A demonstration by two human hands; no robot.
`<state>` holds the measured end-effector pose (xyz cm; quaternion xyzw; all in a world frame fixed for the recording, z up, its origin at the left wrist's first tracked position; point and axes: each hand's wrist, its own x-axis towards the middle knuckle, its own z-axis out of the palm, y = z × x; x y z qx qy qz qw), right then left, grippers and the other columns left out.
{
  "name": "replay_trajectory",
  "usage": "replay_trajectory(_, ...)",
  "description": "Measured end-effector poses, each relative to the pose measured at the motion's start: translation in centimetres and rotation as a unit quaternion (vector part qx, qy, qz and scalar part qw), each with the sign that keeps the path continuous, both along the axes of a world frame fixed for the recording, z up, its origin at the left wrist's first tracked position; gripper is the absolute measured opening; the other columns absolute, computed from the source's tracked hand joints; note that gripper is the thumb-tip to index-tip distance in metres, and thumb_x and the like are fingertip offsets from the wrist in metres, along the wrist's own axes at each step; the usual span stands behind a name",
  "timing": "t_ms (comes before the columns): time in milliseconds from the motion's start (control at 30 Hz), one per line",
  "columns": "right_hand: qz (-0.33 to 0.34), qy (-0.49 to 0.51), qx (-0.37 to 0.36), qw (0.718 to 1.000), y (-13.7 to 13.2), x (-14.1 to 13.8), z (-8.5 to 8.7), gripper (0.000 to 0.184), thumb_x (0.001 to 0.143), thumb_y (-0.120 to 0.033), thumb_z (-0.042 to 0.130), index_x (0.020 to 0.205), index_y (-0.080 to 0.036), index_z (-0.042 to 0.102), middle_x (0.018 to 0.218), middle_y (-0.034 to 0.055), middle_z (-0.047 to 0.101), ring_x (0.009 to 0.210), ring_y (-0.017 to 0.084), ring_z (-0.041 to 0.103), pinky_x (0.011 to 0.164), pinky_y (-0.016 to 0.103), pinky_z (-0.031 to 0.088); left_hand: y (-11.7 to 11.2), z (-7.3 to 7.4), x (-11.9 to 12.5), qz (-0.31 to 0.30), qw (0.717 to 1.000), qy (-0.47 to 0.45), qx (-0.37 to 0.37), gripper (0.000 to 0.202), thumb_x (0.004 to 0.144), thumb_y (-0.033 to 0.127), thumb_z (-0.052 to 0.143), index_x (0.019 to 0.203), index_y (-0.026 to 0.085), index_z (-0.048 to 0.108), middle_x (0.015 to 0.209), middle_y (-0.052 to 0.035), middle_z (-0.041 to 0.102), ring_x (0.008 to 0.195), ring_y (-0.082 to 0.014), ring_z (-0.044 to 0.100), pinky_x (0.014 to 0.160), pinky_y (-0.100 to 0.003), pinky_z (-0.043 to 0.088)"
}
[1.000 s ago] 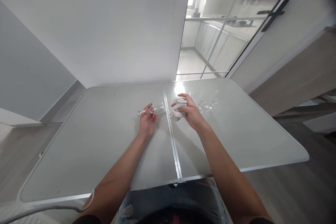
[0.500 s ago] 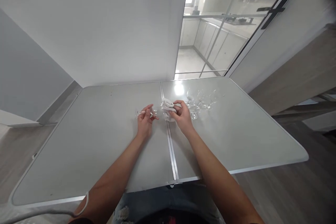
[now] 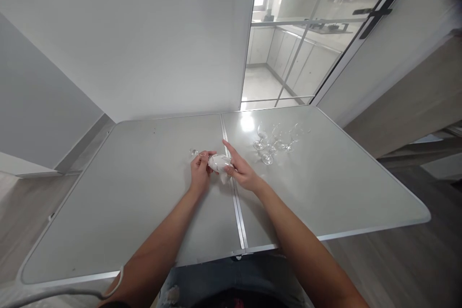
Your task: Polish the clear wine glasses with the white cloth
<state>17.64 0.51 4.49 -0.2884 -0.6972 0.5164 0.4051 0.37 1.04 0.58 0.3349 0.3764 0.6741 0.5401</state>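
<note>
My left hand (image 3: 199, 172) is closed round the stem of a clear wine glass (image 3: 207, 158) held sideways above the grey folding table (image 3: 126, 202). Its foot points left and its bowl points right. A white cloth (image 3: 221, 165) fills the bowl. My right hand (image 3: 241, 169) pushes that cloth into the bowl, thumb and middle fingers curled on it, the index finger stretched out. Both hands meet just left of the table's centre seam.
Several more clear stemmed glasses (image 3: 276, 140) stand upright in a cluster to the right of my hands, near the table's far edge. A white wall stands behind the table, and a glass door (image 3: 325, 33) opens onto a kitchen at the back right.
My right hand moved left with the cloth, away from the standing glasses, and pushed it into the bowl of the glass in my left hand. The left hand stayed almost in place.
</note>
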Motion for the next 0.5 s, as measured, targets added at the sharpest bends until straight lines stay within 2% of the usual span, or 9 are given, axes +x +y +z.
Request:
replay_trajectory(100,0.001,-0.107,0.116,0.987,0.18,0.24,-0.23,0.079,0.092,-0.041,0.06,0.16,-0.028,0.021,0.086,0.0002,0.07,0.067,0.019,0.06,0.091,0.043,0.052,0.41,-0.42,-0.21,0.022,1.0,0.007,-0.013,0.032,0.083,0.045,0.074,0.079,0.013,0.072,0.08,-0.0034,0.068,0.046,-0.0048,0.047,0.038,-0.019,0.039)
replay_trajectory(200,-0.011,-0.194,0.247,0.95,0.45,0.33,-0.3,0.072,0.093,-0.029,0.057,0.158,-0.031,0.026,0.087,0.0002,0.071,0.077,0.021,0.065,0.114,0.056,0.033,0.67,-0.63,-0.24,0.015,1.0,-0.003,-0.022,0.033,0.082,0.045,0.075,0.077,0.013,0.07,0.057,0.0029,0.054,0.042,-0.0059,0.044,0.039,-0.019,0.041)
replay_trajectory(267,-0.015,-0.234,0.282,0.93,0.52,0.19,-0.37,0.069,0.094,-0.019,0.049,0.158,-0.029,0.024,0.089,0.0014,0.07,0.083,0.021,0.065,0.117,0.059,0.025,0.75,-0.62,-0.25,0.014,1.0,-0.013,-0.025,0.034,0.081,0.046,0.075,0.077,0.014,0.068,0.05,0.006,0.044,0.04,-0.0064,0.042,0.039,-0.019,0.041)
replay_trajectory(333,-0.003,-0.217,0.234,0.948,0.45,-0.06,-0.38,0.069,0.093,-0.014,0.046,0.158,-0.026,0.024,0.092,0.0027,0.07,0.086,0.02,0.064,0.114,0.056,0.032,0.79,-0.53,-0.32,0.01,1.0,-0.013,-0.026,0.035,0.082,0.047,0.075,0.08,0.013,0.068,0.048,0.0077,0.04,0.037,-0.0058,0.039,0.036,-0.018,0.037)
replay_trajectory(400,0.029,-0.116,0.108,0.987,0.33,-0.29,-0.3,0.069,0.092,-0.018,0.051,0.157,-0.025,0.027,0.095,0.0032,0.069,0.086,0.019,0.063,0.102,0.047,0.045,0.81,-0.37,-0.45,-0.003,1.0,-0.009,-0.024,0.035,0.083,0.049,0.073,0.085,0.013,0.069,0.048,0.0085,0.039,0.034,-0.0047,0.035,0.032,-0.017,0.03)
replay_trajectory(433,0.042,-0.04,0.028,0.998,0.29,-0.37,-0.22,0.07,0.091,-0.02,0.054,0.156,-0.025,0.029,0.096,0.0031,0.069,0.085,0.019,0.062,0.094,0.041,0.049,0.82,-0.27,-0.51,-0.011,1.0,-0.008,-0.02,0.036,0.084,0.049,0.072,0.087,0.014,0.069,0.048,0.0088,0.038,0.034,-0.0044,0.035,0.032,-0.017,0.028)
replay_trajectory(467,0.05,0.04,-0.053,0.997,0.29,-0.42,-0.15,0.072,0.089,-0.022,0.058,0.155,-0.025,0.031,0.097,0.0029,0.068,0.085,0.019,0.062,0.088,0.037,0.05,0.83,-0.17,-0.55,-0.019,1.0,-0.01,-0.014,0.036,0.085,0.049,0.071,0.09,0.014,0.069,0.048,0.0088,0.038,0.034,-0.0043,0.035,0.032,-0.017,0.028)
replay_trajectory(500,0.054,0.114,-0.128,0.984,0.34,-0.45,-0.08,0.073,0.086,-0.022,0.059,0.154,-0.026,0.032,0.097,0.0028,0.068,0.084,0.018,0.062,0.083,0.034,0.051,0.84,-0.07,-0.58,-0.024,1.0,-0.014,-0.007,0.036,0.085,0.049,0.071,0.091,0.014,0.069,0.049,0.0088,0.038,0.035,-0.0045,0.036,0.034,-0.017,0.03)
